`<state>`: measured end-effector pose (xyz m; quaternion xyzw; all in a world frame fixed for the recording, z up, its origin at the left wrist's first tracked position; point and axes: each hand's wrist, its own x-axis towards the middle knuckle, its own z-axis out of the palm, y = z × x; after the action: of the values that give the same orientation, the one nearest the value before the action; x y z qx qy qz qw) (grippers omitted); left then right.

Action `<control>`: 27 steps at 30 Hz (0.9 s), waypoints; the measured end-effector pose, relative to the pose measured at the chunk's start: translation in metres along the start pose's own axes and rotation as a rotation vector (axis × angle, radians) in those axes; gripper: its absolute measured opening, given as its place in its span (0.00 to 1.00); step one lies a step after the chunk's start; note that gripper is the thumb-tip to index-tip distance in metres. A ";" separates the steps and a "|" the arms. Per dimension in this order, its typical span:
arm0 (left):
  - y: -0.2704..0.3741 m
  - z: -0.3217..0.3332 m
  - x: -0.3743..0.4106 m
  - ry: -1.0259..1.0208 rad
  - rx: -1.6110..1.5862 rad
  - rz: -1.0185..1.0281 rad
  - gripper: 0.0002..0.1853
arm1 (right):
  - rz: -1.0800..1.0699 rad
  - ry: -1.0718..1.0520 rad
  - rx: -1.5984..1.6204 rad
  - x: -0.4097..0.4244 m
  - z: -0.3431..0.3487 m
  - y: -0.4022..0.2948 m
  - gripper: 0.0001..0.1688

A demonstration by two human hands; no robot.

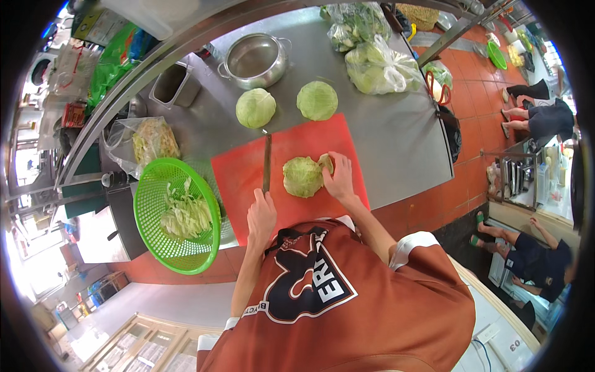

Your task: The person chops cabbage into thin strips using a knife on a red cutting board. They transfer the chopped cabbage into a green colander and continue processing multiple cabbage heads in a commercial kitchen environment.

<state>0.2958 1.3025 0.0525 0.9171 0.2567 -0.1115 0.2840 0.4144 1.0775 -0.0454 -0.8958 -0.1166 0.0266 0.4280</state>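
A trimmed cabbage head (300, 179) lies on the red cutting board (241, 186) in front of me. My right hand (340, 179) is at its right side, fingers and thumb closed on a cabbage leaf (327, 162) that sticks out from the head. To the left, my left hand (261, 215) grips a long knife (267, 162), its narrow length pointing away from me over the board. Two whole cabbages, one on the left (255, 108) and one on the right (317, 101), sit beyond the board's far edge.
A green plastic colander (211, 253) with shredded cabbage stands left of the board. Behind are a steel pot (256, 83), a metal container (188, 90) and bagged vegetables (381, 67) on the steel table (395, 153). Other people (534, 260) are off to the right.
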 end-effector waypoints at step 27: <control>-0.006 0.020 -0.029 0.105 -0.080 -0.110 0.12 | 0.227 -0.258 0.232 -0.014 -0.018 -0.071 0.17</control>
<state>0.2673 1.2836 0.0440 0.8941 0.3256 -0.0684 0.2998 0.3907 1.1036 0.0202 -0.8371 -0.0651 0.2025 0.5041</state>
